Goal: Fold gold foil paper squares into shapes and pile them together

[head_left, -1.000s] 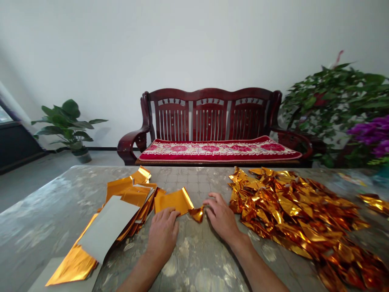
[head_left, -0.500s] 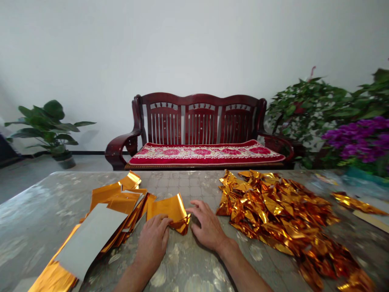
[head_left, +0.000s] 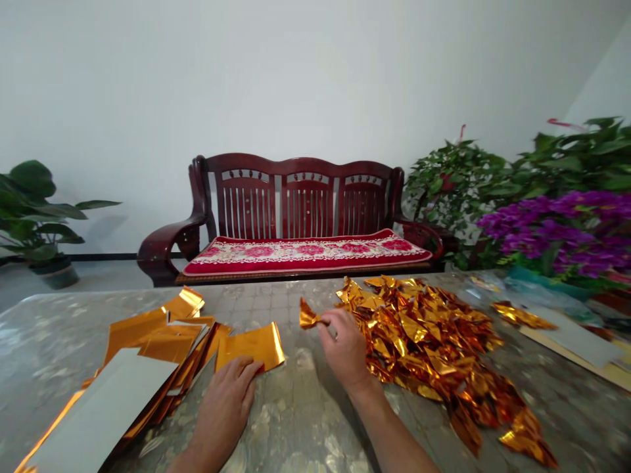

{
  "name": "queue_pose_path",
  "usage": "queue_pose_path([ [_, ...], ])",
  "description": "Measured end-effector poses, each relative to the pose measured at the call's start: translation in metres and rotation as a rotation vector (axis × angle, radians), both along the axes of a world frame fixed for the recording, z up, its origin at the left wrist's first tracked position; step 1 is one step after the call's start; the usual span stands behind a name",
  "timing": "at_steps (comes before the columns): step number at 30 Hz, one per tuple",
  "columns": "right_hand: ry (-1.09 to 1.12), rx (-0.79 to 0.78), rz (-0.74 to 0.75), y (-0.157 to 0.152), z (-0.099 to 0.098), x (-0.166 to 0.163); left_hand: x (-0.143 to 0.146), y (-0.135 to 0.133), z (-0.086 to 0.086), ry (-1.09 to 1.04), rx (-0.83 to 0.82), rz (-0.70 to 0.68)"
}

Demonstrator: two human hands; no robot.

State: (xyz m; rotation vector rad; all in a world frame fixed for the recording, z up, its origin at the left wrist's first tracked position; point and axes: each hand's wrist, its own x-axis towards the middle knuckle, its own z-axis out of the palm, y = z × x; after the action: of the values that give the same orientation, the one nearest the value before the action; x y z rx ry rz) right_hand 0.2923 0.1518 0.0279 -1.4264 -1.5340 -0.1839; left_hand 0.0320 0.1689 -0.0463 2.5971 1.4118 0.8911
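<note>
My left hand (head_left: 227,397) rests on the table with its fingers lying over the lower edge of a gold foil paper sheet (head_left: 257,347). That sheet is flat, its right edge curling slightly up. Between the thumb and fingers of my right hand (head_left: 345,345) is a folded gold foil piece (head_left: 308,314), raised at the near side of the heap. A large heap of folded gold foil pieces (head_left: 424,328) spreads to the right of this hand. Left of my left hand lies a fanned stack of gold foil sheets (head_left: 167,345), with a pale grey sheet (head_left: 106,407) on top.
The patterned table (head_left: 296,414) reaches toward a dark red wooden bench (head_left: 300,197) with a red floral cushion. At the right are purple flowers (head_left: 557,230), clear plastic and a pale card (head_left: 574,335). A potted plant (head_left: 44,223) stands at the left.
My right hand has closed on a folded foil piece and lifted it away from the sheet, toward the heap. My left hand stays at the sheet. The view has turned right.
</note>
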Motion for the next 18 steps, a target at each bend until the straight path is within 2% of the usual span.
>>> queue_pose_path([
  [3, -0.057, 0.094, -0.274, -0.001, 0.015, 0.036, 0.001, -0.002, 0.003, -0.001, -0.019, -0.033],
  [7, -0.096, 0.085, -0.650, -0.013, 0.026, 0.091, 0.003, -0.006, 0.007, -0.004, -0.013, -0.078],
  [9, -0.123, 0.011, -0.748, -0.020, 0.030, 0.111, 0.003, -0.007, 0.007, -0.016, 0.015, -0.085],
  [11, -0.103, 0.021, -0.827, -0.025, 0.035, 0.120, 0.003, -0.007, 0.006, -0.032, 0.039, -0.091],
  [12, -0.079, 0.051, -0.835, -0.026, 0.037, 0.120, 0.003, -0.007, 0.006, -0.042, 0.043, -0.091],
  [14, -0.033, 0.110, -0.737, -0.023, 0.039, 0.110, 0.003, -0.007, 0.007, -0.060, 0.036, -0.096],
  [16, 0.013, 0.091, -0.474, -0.015, 0.037, 0.090, 0.003, -0.007, 0.009, -0.072, 0.020, -0.102],
  [18, 0.019, -0.046, -0.147, -0.006, 0.029, 0.064, 0.004, -0.009, 0.014, -0.072, -0.010, -0.106],
])
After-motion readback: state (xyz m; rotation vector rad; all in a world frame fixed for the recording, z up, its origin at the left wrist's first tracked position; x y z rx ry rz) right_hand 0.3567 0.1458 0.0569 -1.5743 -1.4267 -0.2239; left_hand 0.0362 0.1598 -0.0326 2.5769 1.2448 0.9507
